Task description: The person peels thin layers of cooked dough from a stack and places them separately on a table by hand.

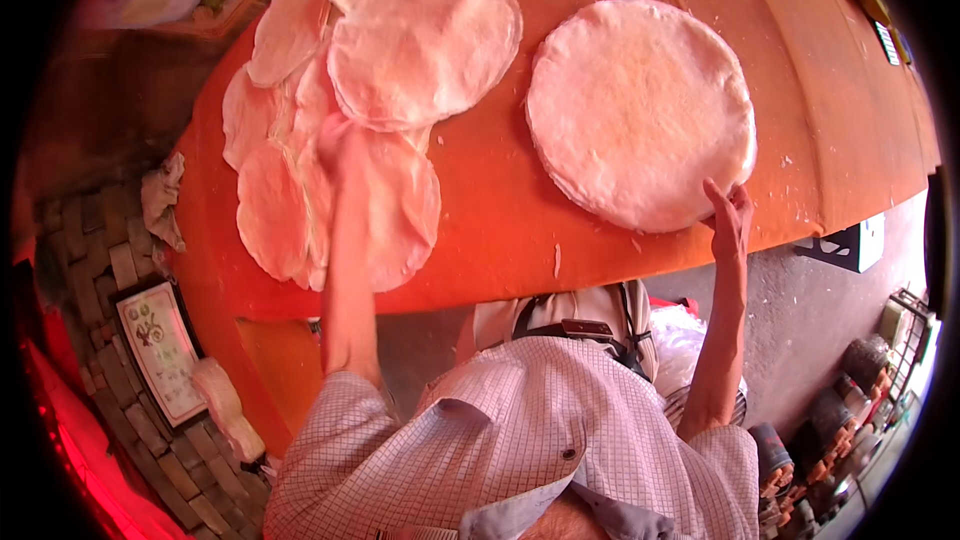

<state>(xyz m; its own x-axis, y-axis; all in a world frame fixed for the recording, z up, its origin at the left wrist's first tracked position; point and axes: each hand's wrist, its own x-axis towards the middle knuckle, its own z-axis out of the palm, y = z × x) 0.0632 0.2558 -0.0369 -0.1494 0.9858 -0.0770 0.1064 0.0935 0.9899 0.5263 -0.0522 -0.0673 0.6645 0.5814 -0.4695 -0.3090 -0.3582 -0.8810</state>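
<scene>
Clock refs = frame centre unless noted. Stack of round flatbreads at 2 o'clock, flat on the orange desk; several edges show at its rim. Right hand at the stack's rim, between its 4 and 5 o'clock. Two fingers visible, slightly apart, one tip on the top face; can't tell if they're clamped on the edge.

Overlapping flatbreads spread at 10 o'clock, well apart from the stack. Wide top flatbread overlaps them at the far end. Left hand reaches over the spread, at the top flatbread's 8 o'clock edge. Its fingers are blurred; can't tell whether apart, together or gripping.

Pale dough scrap on the desk near the near edge, at 4 o'clock. Off desk: framed panel at 8 o'clock on brick paving.
</scene>
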